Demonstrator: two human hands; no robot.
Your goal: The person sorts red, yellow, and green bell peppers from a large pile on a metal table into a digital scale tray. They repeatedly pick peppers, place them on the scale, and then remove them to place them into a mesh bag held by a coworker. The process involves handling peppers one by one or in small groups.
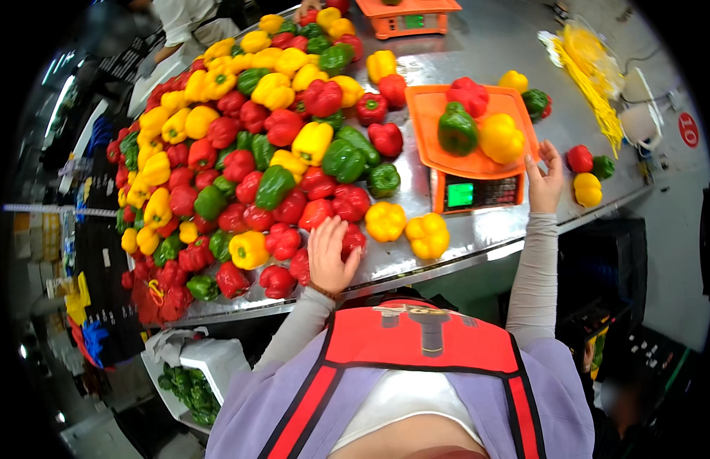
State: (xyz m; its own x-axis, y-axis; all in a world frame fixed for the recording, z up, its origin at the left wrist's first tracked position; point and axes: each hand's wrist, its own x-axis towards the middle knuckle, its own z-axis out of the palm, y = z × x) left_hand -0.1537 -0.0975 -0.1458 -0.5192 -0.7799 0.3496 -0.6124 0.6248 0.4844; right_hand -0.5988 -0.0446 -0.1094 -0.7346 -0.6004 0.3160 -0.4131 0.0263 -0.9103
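My left hand [331,258] lies palm down at the near edge of a heap of bell peppers, its fingers over red peppers. A red bell pepper [352,240] shows beside its thumb; whether the hand grips it is hidden. My right hand [545,178] is by the right rim of an orange scale's tray [426,135], fingers apart and holding nothing. On that tray rest a red pepper [468,96], a green pepper [458,131] and a yellow pepper [502,139]. Below the tray, the scale's display [460,194] glows green. Two yellow peppers [386,221] [427,236] sit between my left hand and the scale.
Right of the scale stand a red [579,158], a green [603,167] and a yellow pepper [587,190] together. Yellow mesh bags [590,86] lie farther back. Another orange scale [409,20] is at the far side. A foam box of green peppers [189,393] stands below left. Other people work nearby.
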